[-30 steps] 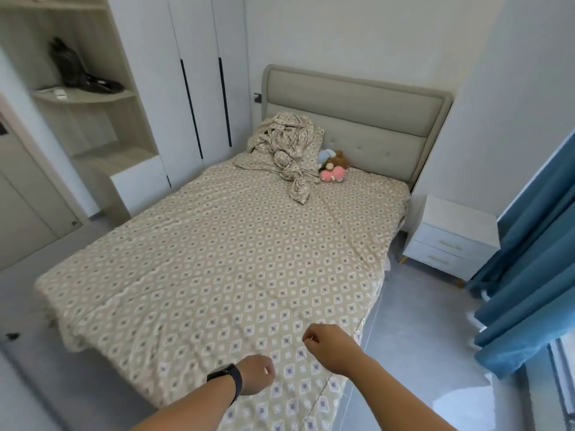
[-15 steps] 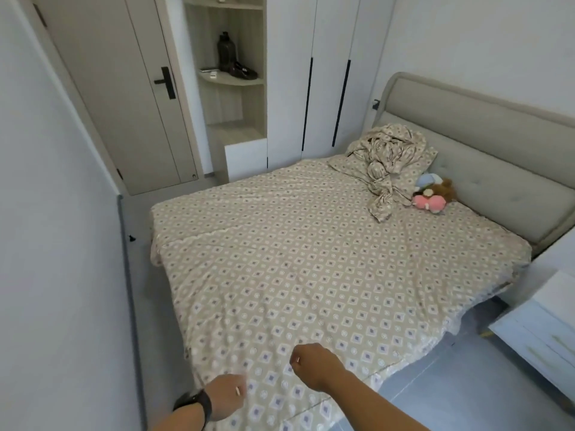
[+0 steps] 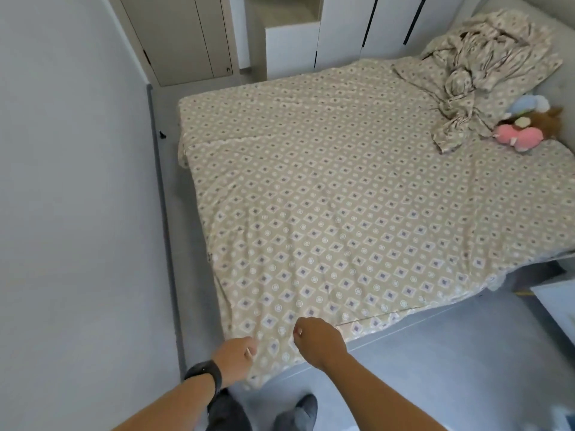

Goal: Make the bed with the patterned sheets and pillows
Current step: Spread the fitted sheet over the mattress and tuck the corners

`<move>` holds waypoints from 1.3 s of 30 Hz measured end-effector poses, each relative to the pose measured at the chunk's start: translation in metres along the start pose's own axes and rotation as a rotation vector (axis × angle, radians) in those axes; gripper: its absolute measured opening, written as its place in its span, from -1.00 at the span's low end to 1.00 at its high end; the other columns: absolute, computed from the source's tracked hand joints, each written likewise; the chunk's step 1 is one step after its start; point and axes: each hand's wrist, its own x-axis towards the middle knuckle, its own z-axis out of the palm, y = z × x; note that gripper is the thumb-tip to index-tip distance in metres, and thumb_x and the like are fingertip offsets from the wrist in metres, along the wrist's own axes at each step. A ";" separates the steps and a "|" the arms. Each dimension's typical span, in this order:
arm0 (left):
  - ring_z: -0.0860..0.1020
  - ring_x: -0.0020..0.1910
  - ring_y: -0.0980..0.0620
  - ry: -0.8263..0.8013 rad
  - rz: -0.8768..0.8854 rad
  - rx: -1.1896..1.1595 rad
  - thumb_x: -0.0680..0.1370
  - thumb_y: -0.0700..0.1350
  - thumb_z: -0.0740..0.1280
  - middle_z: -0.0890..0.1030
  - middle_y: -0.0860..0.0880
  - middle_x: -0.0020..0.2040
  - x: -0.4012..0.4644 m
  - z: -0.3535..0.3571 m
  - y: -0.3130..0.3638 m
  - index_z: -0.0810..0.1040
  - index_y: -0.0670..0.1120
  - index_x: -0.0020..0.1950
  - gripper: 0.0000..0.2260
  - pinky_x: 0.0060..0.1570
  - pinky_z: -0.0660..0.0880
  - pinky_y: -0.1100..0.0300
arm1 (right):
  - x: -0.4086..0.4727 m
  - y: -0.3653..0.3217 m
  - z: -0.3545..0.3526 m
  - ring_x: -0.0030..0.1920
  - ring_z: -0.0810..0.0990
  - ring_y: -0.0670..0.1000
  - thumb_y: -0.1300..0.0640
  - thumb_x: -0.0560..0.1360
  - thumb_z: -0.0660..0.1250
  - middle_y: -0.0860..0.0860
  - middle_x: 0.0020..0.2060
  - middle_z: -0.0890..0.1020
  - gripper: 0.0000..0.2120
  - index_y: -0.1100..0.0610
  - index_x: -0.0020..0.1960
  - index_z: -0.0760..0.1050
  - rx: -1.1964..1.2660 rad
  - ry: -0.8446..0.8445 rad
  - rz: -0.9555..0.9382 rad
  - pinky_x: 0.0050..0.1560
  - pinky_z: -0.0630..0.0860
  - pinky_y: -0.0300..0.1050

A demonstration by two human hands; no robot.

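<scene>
This is a bedroom in a home. A wide bed spread with a beige cotton sheet printed in white and grey diamonds (image 3: 357, 197) fills most of the room. At its head lie a pillow in the same print (image 3: 504, 73) with a crumpled matching cloth (image 3: 466, 66) on it, and a cluster of pink, blue and brown plush toys (image 3: 525, 126). Behind stand tall white wardrobe doors with dark vertical handle slots (image 3: 389, 23), a pale panelled door (image 3: 183, 35), plain grey-white walls (image 3: 68, 181) and a smooth grey floor (image 3: 451, 362).
</scene>
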 end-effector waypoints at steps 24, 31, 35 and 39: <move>0.38 0.41 0.04 0.235 0.173 0.056 0.59 0.11 0.35 0.14 0.09 0.53 0.197 0.192 -0.174 0.20 0.13 0.50 -0.46 0.12 0.58 0.09 | 0.176 0.044 0.303 -0.15 0.55 0.12 0.31 0.18 0.55 0.02 -0.05 0.55 -0.49 0.05 0.06 0.51 -0.348 0.110 -0.107 -0.22 0.51 0.00; 0.61 -0.02 -0.09 0.318 0.165 0.384 0.54 -0.18 0.40 0.52 -0.02 0.15 0.213 0.161 -0.156 0.48 -0.02 0.29 -0.66 -0.12 0.53 0.06 | 0.174 0.038 0.302 -0.21 0.53 0.11 0.34 0.20 0.57 0.04 -0.06 0.54 -0.50 0.08 0.07 0.50 -0.334 0.173 -0.065 -0.31 0.50 -0.02; 0.51 0.19 -0.14 0.268 0.212 0.625 0.57 -0.27 0.20 0.53 -0.08 0.22 0.219 0.151 -0.153 0.41 -0.09 0.36 -0.64 0.15 0.41 0.02 | 0.180 0.028 0.290 -0.15 0.53 0.09 0.33 0.21 0.57 0.02 -0.14 0.53 -0.58 0.08 -0.02 0.52 -0.411 0.116 -0.067 -0.23 0.41 -0.04; 0.45 0.19 -0.15 0.262 0.238 0.756 0.53 -0.26 0.23 0.49 -0.08 0.19 0.223 0.145 -0.152 0.44 -0.09 0.29 -0.67 0.14 0.38 -0.02 | 0.188 0.027 0.283 0.00 0.51 0.11 0.37 0.40 0.35 0.03 -0.03 0.53 -0.67 0.11 0.11 0.50 -0.449 0.120 -0.155 -0.06 0.39 -0.02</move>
